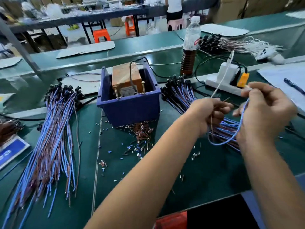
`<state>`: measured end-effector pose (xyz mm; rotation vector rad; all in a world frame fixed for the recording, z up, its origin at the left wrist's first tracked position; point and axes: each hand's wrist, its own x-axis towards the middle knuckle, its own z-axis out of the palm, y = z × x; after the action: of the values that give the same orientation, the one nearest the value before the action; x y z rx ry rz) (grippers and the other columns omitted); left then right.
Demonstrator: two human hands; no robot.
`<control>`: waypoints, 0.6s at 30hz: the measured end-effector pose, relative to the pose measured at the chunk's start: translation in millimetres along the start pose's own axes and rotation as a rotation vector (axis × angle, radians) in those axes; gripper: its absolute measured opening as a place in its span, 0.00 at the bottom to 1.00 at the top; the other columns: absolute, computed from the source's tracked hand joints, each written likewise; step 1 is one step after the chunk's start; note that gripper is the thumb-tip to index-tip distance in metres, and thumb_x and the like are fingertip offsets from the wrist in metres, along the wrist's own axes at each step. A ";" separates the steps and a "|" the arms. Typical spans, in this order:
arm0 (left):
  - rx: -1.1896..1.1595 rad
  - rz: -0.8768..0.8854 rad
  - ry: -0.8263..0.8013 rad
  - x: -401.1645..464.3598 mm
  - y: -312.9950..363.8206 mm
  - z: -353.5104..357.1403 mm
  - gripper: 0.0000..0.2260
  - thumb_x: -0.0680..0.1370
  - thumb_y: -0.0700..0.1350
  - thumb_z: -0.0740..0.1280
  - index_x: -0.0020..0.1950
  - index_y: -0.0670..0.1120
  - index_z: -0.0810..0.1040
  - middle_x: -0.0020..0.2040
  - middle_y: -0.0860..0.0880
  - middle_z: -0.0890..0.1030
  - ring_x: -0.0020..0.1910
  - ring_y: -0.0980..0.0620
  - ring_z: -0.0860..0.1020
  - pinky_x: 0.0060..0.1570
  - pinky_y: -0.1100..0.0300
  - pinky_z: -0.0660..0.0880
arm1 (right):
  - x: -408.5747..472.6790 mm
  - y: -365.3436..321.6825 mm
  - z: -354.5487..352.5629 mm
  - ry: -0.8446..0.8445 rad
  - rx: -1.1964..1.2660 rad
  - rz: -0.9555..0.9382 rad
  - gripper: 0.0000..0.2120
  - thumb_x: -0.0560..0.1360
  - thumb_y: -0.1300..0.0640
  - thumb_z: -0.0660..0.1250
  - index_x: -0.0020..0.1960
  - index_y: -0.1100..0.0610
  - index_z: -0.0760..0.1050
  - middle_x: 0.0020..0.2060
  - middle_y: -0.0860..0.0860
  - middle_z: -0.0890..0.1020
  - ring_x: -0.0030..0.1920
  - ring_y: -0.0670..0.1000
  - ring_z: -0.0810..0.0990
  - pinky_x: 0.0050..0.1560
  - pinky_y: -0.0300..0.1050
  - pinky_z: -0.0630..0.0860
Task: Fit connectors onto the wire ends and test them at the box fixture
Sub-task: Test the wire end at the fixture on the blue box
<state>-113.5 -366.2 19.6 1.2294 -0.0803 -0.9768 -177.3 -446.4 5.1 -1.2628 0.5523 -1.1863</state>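
My left hand (209,113) grips a brown wire (211,123) whose tip sticks up past the fingers. My right hand (265,113) pinches the end of a blue wire (231,138) that loops down between both hands. Both hands hover over a bundle of blue and brown wires (179,95) with black ends, right of the box fixture. The box fixture is a blue bin (132,108) holding an orange-brown block (126,78) with two upright screws. Small loose connectors (142,133) lie heaped in front of the bin. A larger wire bundle (52,133) lies at the left.
A power strip (222,83) with a white charger and an orange plug sits behind my hands. A bottle (189,47) stands behind it. A pen (293,85) lies on white paper at right. A further wire bundle (214,42) lies on the far belt. A blue label plate (9,152) sits at left.
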 end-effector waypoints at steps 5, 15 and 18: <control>-0.034 0.079 0.023 40.7 -23.6 15.8 0.19 0.87 0.37 0.47 0.40 0.38 0.68 0.19 0.46 0.72 0.13 0.59 0.67 0.14 0.71 0.60 | 27.3 -2.0 -36.7 0.020 -0.323 -0.031 0.14 0.74 0.57 0.63 0.53 0.54 0.85 0.42 0.52 0.87 0.33 0.52 0.82 0.38 0.53 0.82; 0.181 0.312 0.498 77.1 8.1 -6.7 0.10 0.82 0.39 0.63 0.54 0.39 0.85 0.49 0.43 0.85 0.50 0.42 0.84 0.58 0.47 0.82 | 6.8 4.2 -16.0 -0.310 -1.155 -0.459 0.20 0.78 0.45 0.69 0.68 0.51 0.79 0.75 0.59 0.68 0.72 0.67 0.65 0.67 0.62 0.66; 0.367 0.436 0.686 77.3 13.3 -18.4 0.15 0.82 0.46 0.63 0.38 0.51 0.85 0.47 0.46 0.87 0.51 0.43 0.84 0.58 0.53 0.79 | 3.0 12.2 0.3 -0.612 -1.043 -0.399 0.21 0.82 0.48 0.66 0.71 0.56 0.77 0.62 0.60 0.81 0.63 0.64 0.76 0.63 0.56 0.72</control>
<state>-48.7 -403.5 -10.3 1.7374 0.0161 -0.1315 -171.5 -450.5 -5.2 -2.6042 0.4641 -0.7127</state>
